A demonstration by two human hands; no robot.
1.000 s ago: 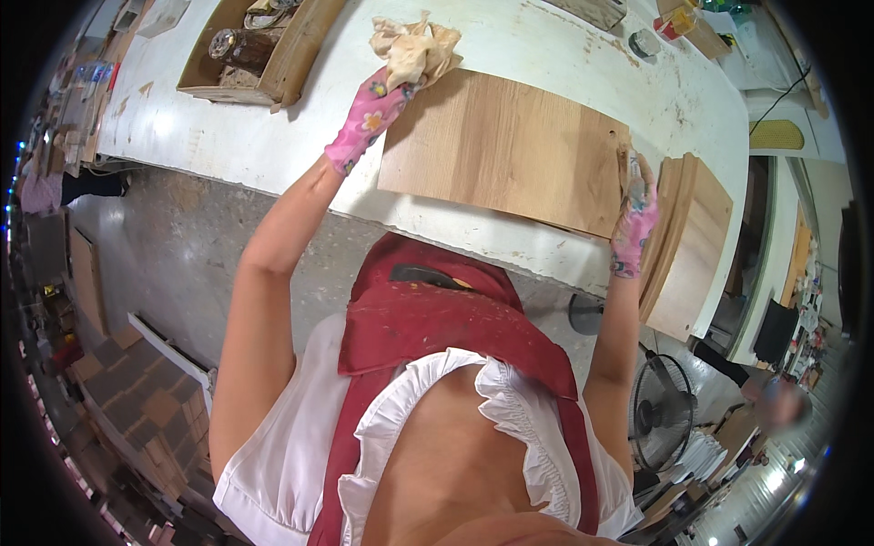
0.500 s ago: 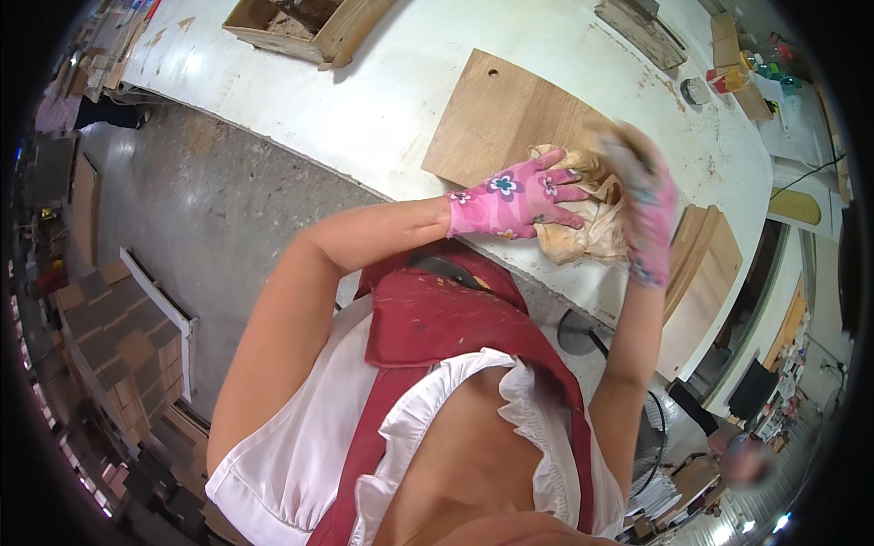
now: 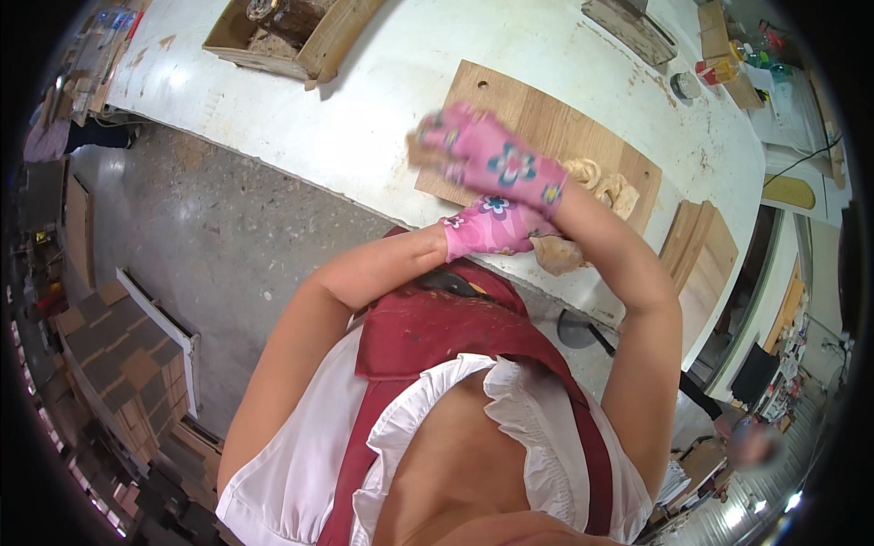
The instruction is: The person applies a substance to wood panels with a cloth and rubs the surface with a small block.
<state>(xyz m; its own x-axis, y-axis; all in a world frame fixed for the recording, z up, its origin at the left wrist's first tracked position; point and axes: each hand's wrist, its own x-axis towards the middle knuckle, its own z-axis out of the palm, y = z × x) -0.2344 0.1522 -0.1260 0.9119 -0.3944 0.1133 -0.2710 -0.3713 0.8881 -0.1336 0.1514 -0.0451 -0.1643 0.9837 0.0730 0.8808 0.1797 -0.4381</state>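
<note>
A flat wooden board [image 3: 537,114] with a small hole near each end lies on the white table. My right hand [image 3: 496,155], in a pink flowered glove, is over the board's left end. It is closed on a tan, blurred thing [image 3: 423,150] whose kind I cannot make out. My left hand [image 3: 492,227], gloved alike, rests at the board's near edge under my right wrist; its fingers are mostly hidden. A crumpled cream cloth [image 3: 605,187] lies on the board's right part, and more of it shows beside my left hand.
An open wooden box [image 3: 319,59] holding a dark brown piece stands at the far left of the table. More wooden boards [image 3: 701,255] lie at the right. A wooden piece [image 3: 628,32] and a small round container [image 3: 685,85] sit farther back.
My right hand has swept left across the board with the tan thing, from the right end to the left end. My left hand stays near the cloth, its fingers now covered.
</note>
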